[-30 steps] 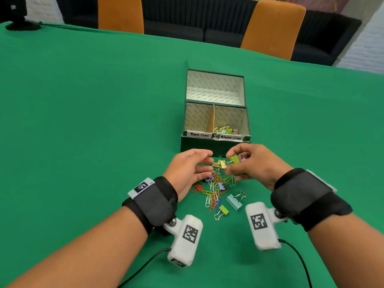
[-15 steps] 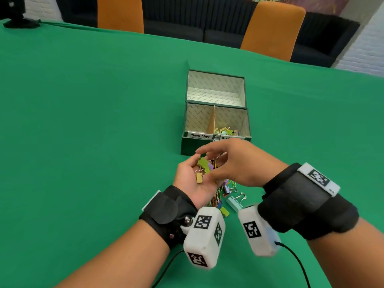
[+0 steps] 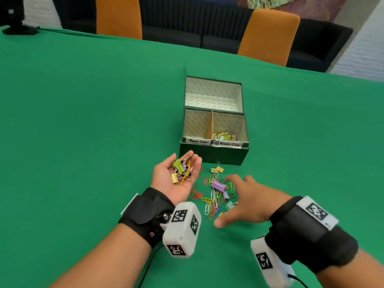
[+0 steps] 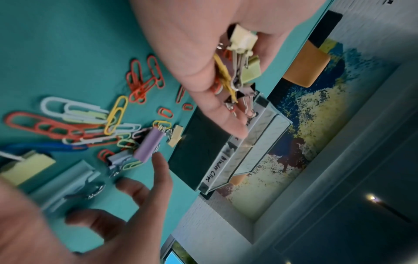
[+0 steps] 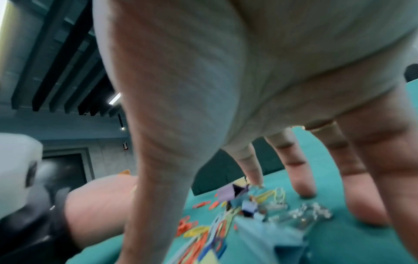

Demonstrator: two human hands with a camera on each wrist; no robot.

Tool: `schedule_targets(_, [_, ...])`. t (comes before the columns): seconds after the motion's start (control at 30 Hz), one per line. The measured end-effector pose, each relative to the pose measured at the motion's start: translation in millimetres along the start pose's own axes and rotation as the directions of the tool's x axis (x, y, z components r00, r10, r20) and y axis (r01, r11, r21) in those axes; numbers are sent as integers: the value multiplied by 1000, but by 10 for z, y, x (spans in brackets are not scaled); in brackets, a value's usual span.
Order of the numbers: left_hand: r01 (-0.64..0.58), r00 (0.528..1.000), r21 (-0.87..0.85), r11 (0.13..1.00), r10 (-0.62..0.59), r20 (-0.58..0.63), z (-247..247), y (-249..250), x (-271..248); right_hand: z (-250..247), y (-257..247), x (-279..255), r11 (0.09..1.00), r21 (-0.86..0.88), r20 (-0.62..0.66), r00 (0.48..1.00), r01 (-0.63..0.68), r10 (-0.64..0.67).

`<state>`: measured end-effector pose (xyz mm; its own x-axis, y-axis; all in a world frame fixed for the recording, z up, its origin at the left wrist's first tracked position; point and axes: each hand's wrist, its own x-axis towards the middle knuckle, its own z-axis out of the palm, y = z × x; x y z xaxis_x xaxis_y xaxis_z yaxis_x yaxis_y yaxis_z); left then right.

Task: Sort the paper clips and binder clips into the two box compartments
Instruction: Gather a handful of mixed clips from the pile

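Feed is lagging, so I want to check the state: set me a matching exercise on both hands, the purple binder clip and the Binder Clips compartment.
1 left hand
2 right hand
3 purple binder clip
4 Binder Clips compartment

A lies in the pile
B palm up, cupping a bunch of clips
C has binder clips inside
D fingers spread over the pile, holding nothing

Pairs: 1-B, 2-D, 3-A, 4-C

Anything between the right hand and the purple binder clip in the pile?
Nothing visible. The right hand is open just beside the purple binder clip, which lies atop the loose paper clips.
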<state>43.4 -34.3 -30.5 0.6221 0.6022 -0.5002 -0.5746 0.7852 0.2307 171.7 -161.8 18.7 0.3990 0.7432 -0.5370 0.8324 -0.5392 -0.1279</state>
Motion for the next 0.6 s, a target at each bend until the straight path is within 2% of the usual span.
schedule_targets(0.1, [-16,1000,0,1000,16,1,-14,44,12,125,-148,68,1000,-7,-58,998,4,-4])
schedule_targets(0.27, [-27,1000,14,1000,27,16,-84,39,-10,133,-306,240,993,38,-173,979,114,-105])
schedule_targets(0.43, [-15,999,35,999,14,33,-84,54,-14,91,-300,363,972,156,-299,947,173,-121])
schedule_targets(0.5, [-10,999,43,999,9,38,-74,57,-18,84,-234,407,940,292,-315,946,179,-82])
schedule_targets(0.6, [-1,999,59,998,-1,40,-98,44,-28,61,-84,404,805,569,-267,964,171,-16])
